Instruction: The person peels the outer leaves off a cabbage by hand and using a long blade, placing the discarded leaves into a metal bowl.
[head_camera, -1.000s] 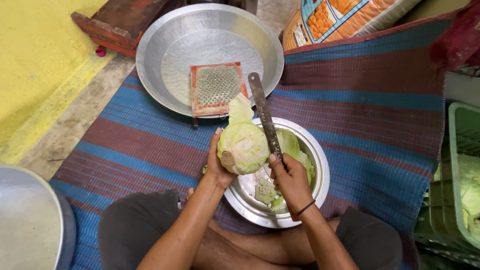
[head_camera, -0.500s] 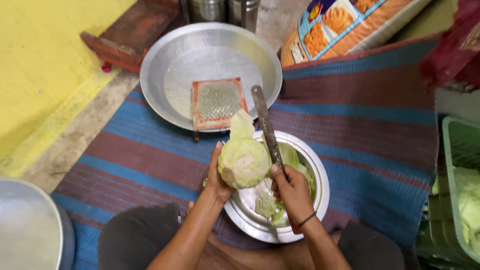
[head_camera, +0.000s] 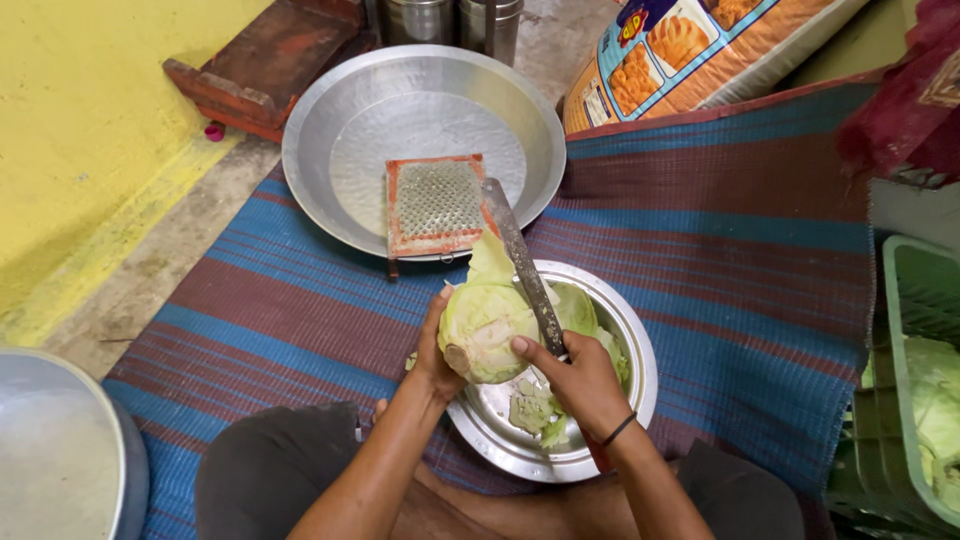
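My left hand (head_camera: 436, 352) grips a pale green cabbage (head_camera: 487, 322) from its left side, holding it over a steel bowl (head_camera: 622, 428). My right hand (head_camera: 574, 376) is closed on the handle of a long knife (head_camera: 522, 262), thumb pressed on the cabbage. The blade runs up and away along the cabbage's right side. Loose cabbage leaves and trimmed bits (head_camera: 580, 310) lie in the bowl under and behind the cabbage.
A large steel basin (head_camera: 360, 120) sits beyond, with a red-framed flat grater (head_camera: 436, 202) propped in it. A striped blue and maroon mat (head_camera: 740, 260) covers the floor. A green crate with cabbage (head_camera: 915, 400) stands at right, a steel pan (head_camera: 60, 460) at lower left, a printed sack (head_camera: 690, 50) behind.
The view has shifted down slightly. My hands keep the cabbage and knife; the cabbage has turned a little and the blade sits closer along its right side.
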